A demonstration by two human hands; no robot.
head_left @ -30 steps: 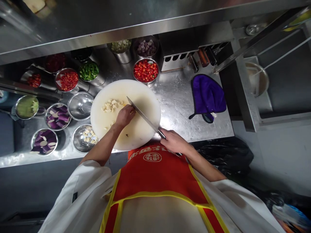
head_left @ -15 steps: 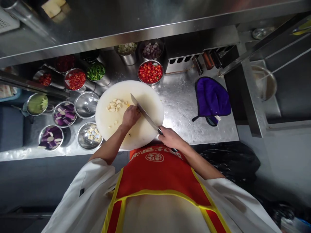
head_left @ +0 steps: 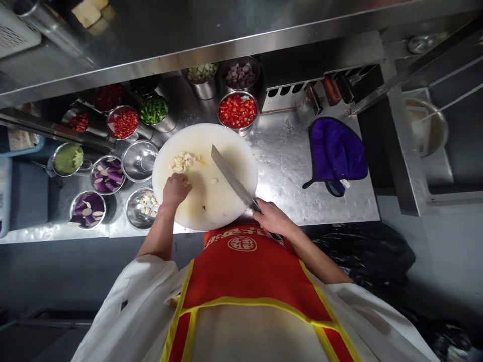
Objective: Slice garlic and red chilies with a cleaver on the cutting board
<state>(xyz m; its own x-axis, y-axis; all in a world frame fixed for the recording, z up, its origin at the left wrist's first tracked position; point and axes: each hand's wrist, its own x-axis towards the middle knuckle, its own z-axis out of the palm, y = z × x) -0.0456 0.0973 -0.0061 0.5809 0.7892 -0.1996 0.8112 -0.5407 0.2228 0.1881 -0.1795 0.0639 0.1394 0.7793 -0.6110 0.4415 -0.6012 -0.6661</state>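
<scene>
My right hand (head_left: 272,217) is wrapped round the dark handle of a kitchen knife (head_left: 233,180). Its broad blade lies slantwise over the right half of a round white cutting board (head_left: 241,151), tip pointing away from me. On the board's left side, my left hand (head_left: 176,189) is closed with fingers down, and a pale garlic clove (head_left: 186,183) shows at its fingertips. Just beyond it sits a small heap of garlic cloves (head_left: 183,162). One single clove (head_left: 215,180) lies between that hand and the blade. Left of the board, a steel bowl (head_left: 130,221) holds more garlic.
An empty steel bowl (head_left: 132,163) and bowls of cut eggplant (head_left: 108,176) stand at left. Behind the board are pots of red chilies (head_left: 237,111) and green peppers (head_left: 154,109). A purple cloth mitt (head_left: 335,151) lies at right, below a knife rack (head_left: 283,100). A steel shelf edge (head_left: 211,54) overhangs.
My left hand has moved left from beside the blade to the loose cloves near the heap. A single clove now shows where it was. The knife remains in my right hand, over the board.
</scene>
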